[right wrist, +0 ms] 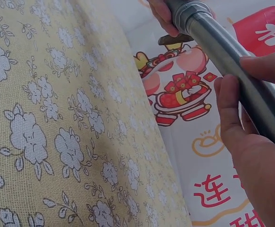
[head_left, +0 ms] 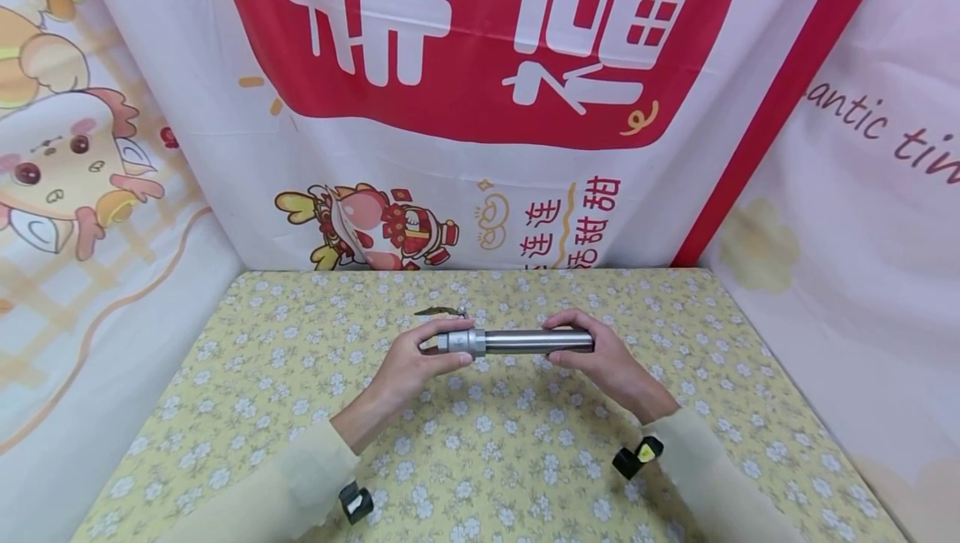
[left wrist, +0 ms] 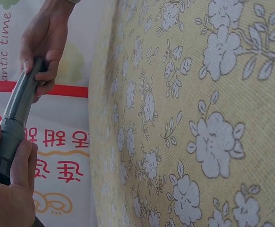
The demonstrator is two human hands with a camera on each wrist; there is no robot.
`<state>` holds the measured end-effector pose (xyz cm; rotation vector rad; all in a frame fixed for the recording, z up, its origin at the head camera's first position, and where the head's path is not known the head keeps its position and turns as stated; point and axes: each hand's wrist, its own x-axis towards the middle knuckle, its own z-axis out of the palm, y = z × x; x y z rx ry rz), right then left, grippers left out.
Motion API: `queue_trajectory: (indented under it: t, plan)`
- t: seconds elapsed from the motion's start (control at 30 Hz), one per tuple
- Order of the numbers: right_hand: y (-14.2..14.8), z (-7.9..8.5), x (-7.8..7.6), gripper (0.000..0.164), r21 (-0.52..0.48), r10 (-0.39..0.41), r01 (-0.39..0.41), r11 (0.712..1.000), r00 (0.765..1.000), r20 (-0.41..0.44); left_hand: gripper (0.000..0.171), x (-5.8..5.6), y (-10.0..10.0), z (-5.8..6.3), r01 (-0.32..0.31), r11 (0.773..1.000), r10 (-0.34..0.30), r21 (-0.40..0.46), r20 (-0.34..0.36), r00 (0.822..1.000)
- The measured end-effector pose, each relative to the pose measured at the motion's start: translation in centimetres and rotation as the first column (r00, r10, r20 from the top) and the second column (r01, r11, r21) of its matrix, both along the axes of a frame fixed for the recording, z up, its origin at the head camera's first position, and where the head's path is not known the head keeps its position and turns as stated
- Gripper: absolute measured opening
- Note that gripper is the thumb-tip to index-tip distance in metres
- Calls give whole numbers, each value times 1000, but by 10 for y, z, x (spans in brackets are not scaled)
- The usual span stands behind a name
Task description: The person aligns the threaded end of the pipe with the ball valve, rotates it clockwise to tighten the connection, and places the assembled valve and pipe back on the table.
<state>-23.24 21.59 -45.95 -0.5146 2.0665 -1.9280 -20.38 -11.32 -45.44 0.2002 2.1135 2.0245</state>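
Between both hands, over the tabletop, a smooth steel pipe (head_left: 517, 342) lies lengthwise with a metal ball valve (head_left: 459, 342) at its left end. My left hand (head_left: 408, 360) grips the valve body, thumb and fingers on opposite sides. A dark lever handle (head_left: 441, 311) sticks out on the valve's far side. My right hand (head_left: 600, 353) holds the pipe near its free right end, thumb along one side and fingers around the other. Seen from the right wrist, a band of thread (right wrist: 200, 15) shows on the pipe where it meets the valve's hex end.
Under the hands is a table with a yellow floral cloth (head_left: 480, 460). A white and red printed curtain (head_left: 420, 127) hangs behind its far edge, and printed side curtains (head_left: 825, 218) stand at left and right. Small black wrist cameras (head_left: 637, 457) sit at both sleeves.
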Motion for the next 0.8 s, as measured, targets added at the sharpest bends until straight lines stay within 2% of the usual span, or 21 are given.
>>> queue_trajectory:
  t: [0.37, 0.8]
  plan:
    - [2, 0, -1, 42, 11, 20, -20, 1000, 1000, -17, 50, 0, 0, 1, 1, 1000, -1, 12, 6, 1000]
    - [3, 0, -1, 41, 36, -16, 16, 999, 1000, -20, 49, 0, 1, 2, -4, 1000, 4, 27, 16, 1000]
